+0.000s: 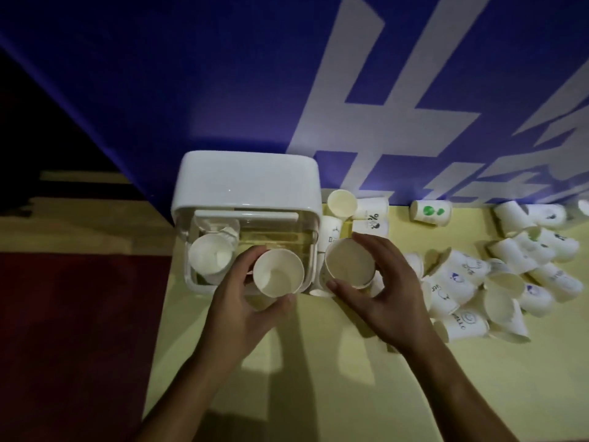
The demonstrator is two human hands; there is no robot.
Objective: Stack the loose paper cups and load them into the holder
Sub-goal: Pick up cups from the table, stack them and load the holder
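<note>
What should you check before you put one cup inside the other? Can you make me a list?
1. Left hand has its fingers curled round the left cup: ok.
2. Right hand has its fingers curled round the right cup: ok.
3. Both held cups are mouth up, so one can nest in the other: ok.
4. Room in the holder beside the cups inside it: cannot tell, the left cup hides part of it.
5. All loose cups gathered: not ok, a pile lies on the table to the right.
</note>
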